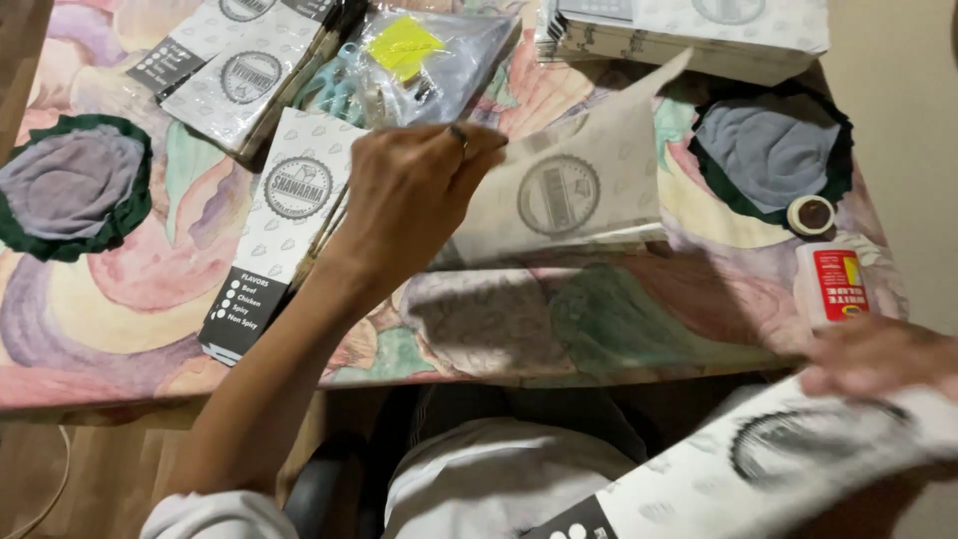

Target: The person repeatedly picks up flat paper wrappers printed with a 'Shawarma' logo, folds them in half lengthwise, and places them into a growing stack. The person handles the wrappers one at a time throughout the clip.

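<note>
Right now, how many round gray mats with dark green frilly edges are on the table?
2. One round gray mat lies at the table's left edge; the other is at the far right, beside the glue bottle. More may be hidden under papers.

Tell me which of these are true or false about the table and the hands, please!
1. The left hand reaches over printed paper bags on the table. True.
2. The glue bottle has a blue label. False: the label is red.
3. The right hand rests on a paper bag near the person's lap. True.
4. The tablecloth is plain white. False: it has a colourful flower pattern.
5. A yellow piece sits inside a clear plastic bag. True.
</note>
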